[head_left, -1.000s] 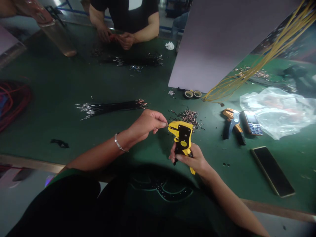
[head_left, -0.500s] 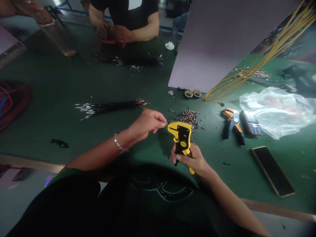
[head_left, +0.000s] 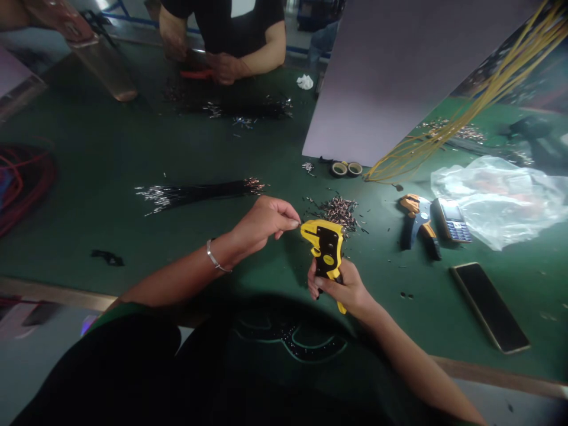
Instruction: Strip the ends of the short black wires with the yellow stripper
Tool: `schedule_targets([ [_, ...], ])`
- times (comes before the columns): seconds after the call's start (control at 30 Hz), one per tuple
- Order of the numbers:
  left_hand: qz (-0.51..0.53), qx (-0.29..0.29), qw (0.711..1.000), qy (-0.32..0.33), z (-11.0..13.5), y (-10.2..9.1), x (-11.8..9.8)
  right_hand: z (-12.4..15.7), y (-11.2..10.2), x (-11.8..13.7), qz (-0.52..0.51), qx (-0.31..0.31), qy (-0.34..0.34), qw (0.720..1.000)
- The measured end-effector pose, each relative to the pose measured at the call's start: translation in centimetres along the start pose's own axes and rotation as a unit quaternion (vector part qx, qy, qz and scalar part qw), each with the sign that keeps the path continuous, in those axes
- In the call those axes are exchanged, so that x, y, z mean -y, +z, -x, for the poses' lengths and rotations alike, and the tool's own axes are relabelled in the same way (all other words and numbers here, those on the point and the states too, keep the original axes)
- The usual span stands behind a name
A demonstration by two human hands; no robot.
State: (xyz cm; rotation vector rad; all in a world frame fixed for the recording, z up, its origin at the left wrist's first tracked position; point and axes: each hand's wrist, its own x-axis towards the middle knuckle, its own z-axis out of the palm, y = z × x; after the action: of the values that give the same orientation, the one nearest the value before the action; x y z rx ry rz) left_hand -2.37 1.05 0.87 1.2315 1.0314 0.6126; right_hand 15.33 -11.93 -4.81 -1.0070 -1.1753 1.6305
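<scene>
Yellow-and-black wire strippers (head_left: 328, 251) sit gripped in the right hand (head_left: 345, 289); the left hand (head_left: 264, 223) pinches closed fingers at their mouth, a black wire bundle (head_left: 199, 189) lying beyond.

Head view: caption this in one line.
Right hand grips a yellow wire stripper, left hand pinched at its nose, beside a heap of wire bits on a green bench.

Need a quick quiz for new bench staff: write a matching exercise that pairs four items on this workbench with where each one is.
Items:
1. yellow wire stripper
2. silver bangle
3. two tape rolls
4. keypad mobile phone

Places:
A. at the bottom edge of the pale board
B. on the left wrist
C. gripped in the right hand
D. beside the clear plastic bag

Pairs: 1-C, 2-B, 3-A, 4-D
</scene>
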Motion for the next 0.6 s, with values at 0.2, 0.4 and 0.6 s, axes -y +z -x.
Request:
schedule_targets([
  [0.2,-0.003,0.001,1.000,-0.008,-0.18,-0.06,0.12,-0.07,0.35,0.22,-0.015,-0.013,0.015,1.000],
  [0.4,-0.004,-0.001,1.000,-0.010,-0.39,-0.17,0.42,-0.31,0.47,-0.33,-0.041,-0.018,0.008,0.999],
  [0.6,0.004,-0.011,1.000,0.011,-0.32,-0.03,0.66,-0.54,0.46,-0.63,-0.069,-0.017,-0.004,0.997],
])
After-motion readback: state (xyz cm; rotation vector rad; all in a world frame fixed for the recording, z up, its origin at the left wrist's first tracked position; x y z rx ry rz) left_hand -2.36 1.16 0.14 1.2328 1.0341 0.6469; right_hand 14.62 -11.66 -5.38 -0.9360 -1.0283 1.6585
